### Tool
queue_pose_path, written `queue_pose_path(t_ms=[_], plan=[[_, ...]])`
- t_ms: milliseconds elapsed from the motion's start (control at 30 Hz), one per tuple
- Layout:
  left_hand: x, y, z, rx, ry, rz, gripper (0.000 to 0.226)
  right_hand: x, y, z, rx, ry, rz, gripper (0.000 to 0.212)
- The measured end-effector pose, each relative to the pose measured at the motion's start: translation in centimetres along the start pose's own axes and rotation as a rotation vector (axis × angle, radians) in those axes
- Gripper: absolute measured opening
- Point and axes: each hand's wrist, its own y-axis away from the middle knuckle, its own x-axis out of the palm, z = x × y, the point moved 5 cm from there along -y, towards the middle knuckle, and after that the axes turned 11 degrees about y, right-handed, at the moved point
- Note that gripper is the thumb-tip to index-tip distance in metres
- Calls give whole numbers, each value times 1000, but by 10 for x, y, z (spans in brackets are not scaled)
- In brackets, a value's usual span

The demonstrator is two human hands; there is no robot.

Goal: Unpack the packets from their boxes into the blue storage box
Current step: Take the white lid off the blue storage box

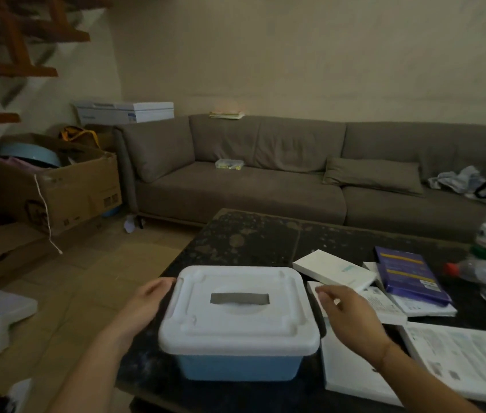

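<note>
One blue plastic box [237, 365] with a white ridged lid [235, 305] is sitting at the table's [250, 236] near left edge. The left hand [143, 305] is touching its left side, fingers straight; the right hand [349, 314] is hovering open beside it. About six flat white cartons [334, 269] and one purple packet [408, 275] are lying right.

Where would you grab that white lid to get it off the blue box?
Probably by the white lid's overhanging rim, from both sides at once. It juts out past the blue storage box, so fingers can hook under it. The left hand is already at the left rim; the right hand hovers beside the right.
</note>
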Motion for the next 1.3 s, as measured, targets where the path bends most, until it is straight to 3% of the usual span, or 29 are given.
queue_pose_path(t_ms=[67, 200, 400, 467, 533, 700, 767, 867, 1033, 1300], plan=[[-2, 1, -7, 107, -28, -42, 18, -4, 1, 6, -53, 31, 29, 40], [4, 4, -21, 188, -164, -57, 7, 1, 4, 23, -71, 226, 62, 42], [9, 18, -45, 208, -78, -135, 33, -14, 7, 37, 24, 504, -57, 54], [8, 20, -63, 248, -97, -184, 33, -21, 2, 44, 62, 417, 16, 52], [4, 13, -82, 261, 8, -190, 30, -31, -12, 51, 96, 176, 84, 46], [17, -55, -110, 150, 130, 43, 25, -33, -86, 64, 99, -353, 155, 26], [25, -94, -96, 62, 134, 62, 28, -12, -119, 60, 156, -450, 187, 30], [38, -139, -65, -54, 56, 54, 32, 25, -154, 41, 228, -400, 174, 33], [52, -161, -21, -282, -107, 182, 17, 79, -171, 5, 239, -326, 359, 21], [49, -179, 4, -230, -404, 200, 26, 108, -170, -10, 194, -163, 400, 25]])
